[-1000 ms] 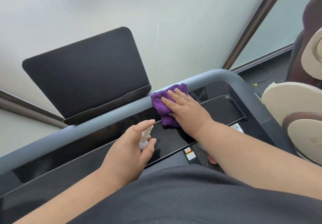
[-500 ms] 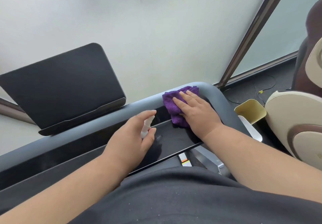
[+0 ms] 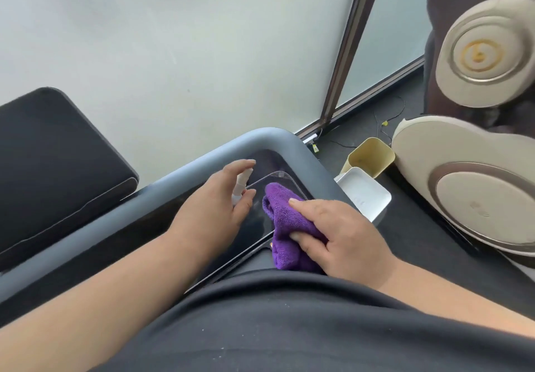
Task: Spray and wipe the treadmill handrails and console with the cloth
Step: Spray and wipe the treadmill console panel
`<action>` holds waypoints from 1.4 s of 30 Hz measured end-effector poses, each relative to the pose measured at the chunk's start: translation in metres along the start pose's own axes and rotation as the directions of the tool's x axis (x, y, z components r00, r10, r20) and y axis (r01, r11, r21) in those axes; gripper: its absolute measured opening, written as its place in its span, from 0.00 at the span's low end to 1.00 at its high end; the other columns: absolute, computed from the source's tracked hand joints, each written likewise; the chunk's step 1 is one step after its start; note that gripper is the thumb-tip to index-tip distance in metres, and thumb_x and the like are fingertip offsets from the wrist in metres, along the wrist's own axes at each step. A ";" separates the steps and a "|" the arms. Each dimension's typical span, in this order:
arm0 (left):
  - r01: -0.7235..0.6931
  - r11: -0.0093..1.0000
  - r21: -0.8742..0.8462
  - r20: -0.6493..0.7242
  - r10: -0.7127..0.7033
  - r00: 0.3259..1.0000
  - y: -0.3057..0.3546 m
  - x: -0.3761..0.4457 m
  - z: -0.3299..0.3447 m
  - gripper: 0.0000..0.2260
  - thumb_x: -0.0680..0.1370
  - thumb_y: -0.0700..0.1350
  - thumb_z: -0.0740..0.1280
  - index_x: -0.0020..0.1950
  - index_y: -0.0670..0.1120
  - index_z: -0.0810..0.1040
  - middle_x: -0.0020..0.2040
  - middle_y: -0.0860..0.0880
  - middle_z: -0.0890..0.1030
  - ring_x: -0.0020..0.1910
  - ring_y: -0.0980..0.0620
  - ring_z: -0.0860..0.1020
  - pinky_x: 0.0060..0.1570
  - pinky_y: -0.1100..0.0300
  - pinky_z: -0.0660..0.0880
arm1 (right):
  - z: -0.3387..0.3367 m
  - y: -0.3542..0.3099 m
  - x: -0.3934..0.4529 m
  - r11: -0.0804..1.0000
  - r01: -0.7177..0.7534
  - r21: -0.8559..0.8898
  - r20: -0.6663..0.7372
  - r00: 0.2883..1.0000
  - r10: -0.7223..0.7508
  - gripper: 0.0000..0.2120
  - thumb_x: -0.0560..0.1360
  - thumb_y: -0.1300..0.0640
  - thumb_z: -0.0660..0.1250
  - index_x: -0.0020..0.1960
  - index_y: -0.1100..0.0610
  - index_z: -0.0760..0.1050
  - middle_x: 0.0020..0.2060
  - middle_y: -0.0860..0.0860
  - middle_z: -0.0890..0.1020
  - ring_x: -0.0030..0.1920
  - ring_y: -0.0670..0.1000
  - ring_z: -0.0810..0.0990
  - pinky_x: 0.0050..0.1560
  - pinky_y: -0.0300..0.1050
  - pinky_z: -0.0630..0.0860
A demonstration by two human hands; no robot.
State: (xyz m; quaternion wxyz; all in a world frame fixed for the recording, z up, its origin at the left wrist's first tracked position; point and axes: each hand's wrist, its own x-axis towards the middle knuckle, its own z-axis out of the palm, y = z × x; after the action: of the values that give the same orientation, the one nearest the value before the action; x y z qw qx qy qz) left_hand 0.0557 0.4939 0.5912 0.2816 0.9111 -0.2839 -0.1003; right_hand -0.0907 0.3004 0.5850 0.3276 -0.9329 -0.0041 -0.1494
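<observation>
**Cloth bunched at the console's near edge, spray bottle held just beside it**

Closest in, a dark shirt (image 3: 275, 322) fills the bottom of the view, both bare forearms reaching out over it. The right hand (image 3: 344, 238) has its fingers curled round a bunched purple cloth (image 3: 285, 227), thumb pressed into the fabric; the cloth hangs over the near edge of the glossy black console (image 3: 260, 215), partly on its surface and partly off the rim. Just left of it, the left hand (image 3: 220, 198) is wrapped round a small white spray bottle (image 3: 240, 185), forefinger stretched over the top of the nozzle. The two hands are near each other but not touching, a narrow strip of console showing between them.

Beyond the fingers, the grey handrail (image 3: 278, 140) curves round the console's far right corner and runs off left and down the right side. A black screen panel (image 3: 52, 169) stands further left. Past the rail on the right, a white tray (image 3: 364, 195) and a yellow bin (image 3: 372, 154) sit on the dark floor, close against a beige and brown massage chair (image 3: 474, 192). Frosted glass (image 3: 173, 53) closes off the far side.
</observation>
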 end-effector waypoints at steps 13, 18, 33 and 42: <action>-0.313 0.917 0.246 0.349 0.218 0.912 0.070 0.062 0.068 0.19 0.80 0.59 0.63 0.68 0.65 0.61 0.58 0.53 0.77 0.50 0.49 0.80 0.46 0.52 0.77 | -0.021 0.012 -0.046 0.978 -0.156 -0.136 0.056 0.985 0.164 0.32 0.72 0.30 0.60 0.59 0.54 0.83 0.48 0.47 0.85 0.48 0.50 0.83 0.52 0.39 0.74; -0.380 0.882 0.278 0.405 0.251 0.879 0.066 0.067 0.078 0.17 0.80 0.61 0.63 0.65 0.65 0.61 0.57 0.53 0.78 0.45 0.49 0.79 0.40 0.57 0.70 | -0.022 0.015 -0.059 0.963 -0.251 -0.100 0.052 0.965 0.257 0.32 0.73 0.30 0.60 0.61 0.53 0.81 0.50 0.47 0.85 0.49 0.51 0.83 0.50 0.45 0.79; -0.237 0.919 0.315 0.248 0.162 0.955 0.023 0.091 0.046 0.19 0.78 0.62 0.64 0.65 0.66 0.61 0.58 0.50 0.78 0.45 0.46 0.79 0.42 0.54 0.73 | -0.020 0.006 -0.064 0.944 -0.321 -0.071 0.060 0.944 0.325 0.32 0.76 0.29 0.53 0.64 0.51 0.79 0.55 0.45 0.83 0.54 0.47 0.80 0.54 0.39 0.73; -0.127 0.913 0.387 0.255 0.026 0.967 0.007 0.125 0.023 0.15 0.81 0.55 0.62 0.67 0.57 0.66 0.53 0.49 0.77 0.45 0.46 0.73 0.41 0.55 0.67 | -0.014 -0.005 -0.050 0.947 -0.312 -0.078 0.097 0.943 0.318 0.28 0.74 0.31 0.58 0.63 0.48 0.80 0.53 0.42 0.83 0.53 0.42 0.76 0.51 0.33 0.67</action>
State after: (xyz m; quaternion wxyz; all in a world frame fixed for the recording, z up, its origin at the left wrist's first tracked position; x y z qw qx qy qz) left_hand 0.1469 0.4062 0.5733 0.0557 0.9181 -0.3665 -0.1404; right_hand -0.1426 0.3004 0.5842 0.3177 -0.9379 0.1320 -0.0446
